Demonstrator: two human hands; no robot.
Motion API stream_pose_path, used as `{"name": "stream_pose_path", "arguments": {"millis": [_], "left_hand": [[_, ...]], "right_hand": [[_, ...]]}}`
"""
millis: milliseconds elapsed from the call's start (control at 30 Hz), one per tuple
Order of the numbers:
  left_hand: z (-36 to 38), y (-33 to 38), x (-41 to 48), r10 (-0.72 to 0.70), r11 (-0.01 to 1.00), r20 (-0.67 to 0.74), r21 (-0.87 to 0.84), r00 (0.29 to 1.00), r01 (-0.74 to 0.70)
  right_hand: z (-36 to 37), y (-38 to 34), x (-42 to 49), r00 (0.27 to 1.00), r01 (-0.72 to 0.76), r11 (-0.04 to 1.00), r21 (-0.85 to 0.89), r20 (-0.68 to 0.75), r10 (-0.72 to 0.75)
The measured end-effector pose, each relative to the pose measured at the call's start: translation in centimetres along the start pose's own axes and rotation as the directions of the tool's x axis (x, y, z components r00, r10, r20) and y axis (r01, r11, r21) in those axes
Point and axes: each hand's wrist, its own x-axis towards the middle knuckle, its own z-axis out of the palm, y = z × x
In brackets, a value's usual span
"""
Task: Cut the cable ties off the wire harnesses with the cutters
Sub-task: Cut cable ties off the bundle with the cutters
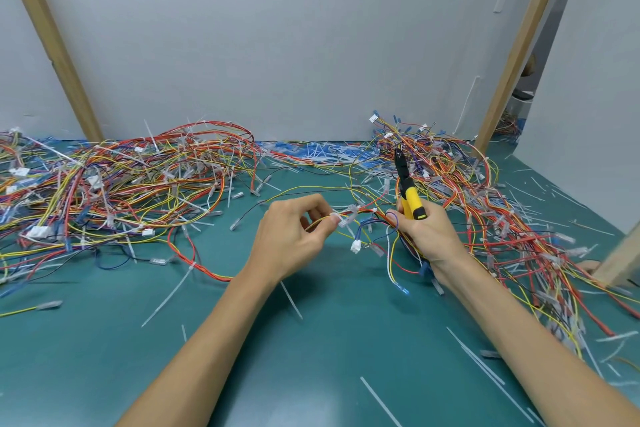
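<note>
While snipped tie ends [166, 298] litter the worktop [104, 357], left hand [291, 239] pinches a wire harness [360, 211] beside the cutters [410, 198] gripped in right hand [429, 236]; the harness heap [121, 184] well left of them looks undone.

A teal-green mat covers the counter [104, 340], its surface matte and evenly lit, with only soft shadows. Behind it stands a plain, pale grey wall panel [277, 28] that fills most of the view. Two bare wooden posts lean across it: the left post [52, 42] tilts outward to the upper left, the right post [519, 45] to the upper right. Beyond the right post a second white panel [595, 62] closes the side, leaving a narrow dark gap [535, 55] between them. Another wooden beam [620, 263] juts in at the right edge.
</note>
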Motion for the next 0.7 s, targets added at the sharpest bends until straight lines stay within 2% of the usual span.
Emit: {"name": "stream_pose_path", "arguments": {"millis": [400,500,633,700], "left_hand": [[-0.38,0.66,-0.12,-0.141,0.972,0.162,-0.163,0.977,0.167],[-0.31,0.82,0.03,-0.21,0.914,0.229,-0.298,0.95,0.274],[-0.33,0.59,0.39,-0.308,0.847,0.297,-0.348,0.904,0.403],[-0.14,0.62,0.62,-0.37,0.763,0.343,-0.419,0.863,0.493]], "right_hand": [[0.2,0.42,-0.17,0.996,0.089,0.994,-0.059,0.002,-0.089],[0.4,0.59,-0.28,0.991,0.131,0.99,-0.06,-0.01,-0.131],[0.77,0.38,-0.55,0.977,0.204,0.97,-0.13,-0.042,-0.211],[0.82,0.14,-0.84,0.958,0.266,0.944,-0.195,-0.051,-0.281]]}}
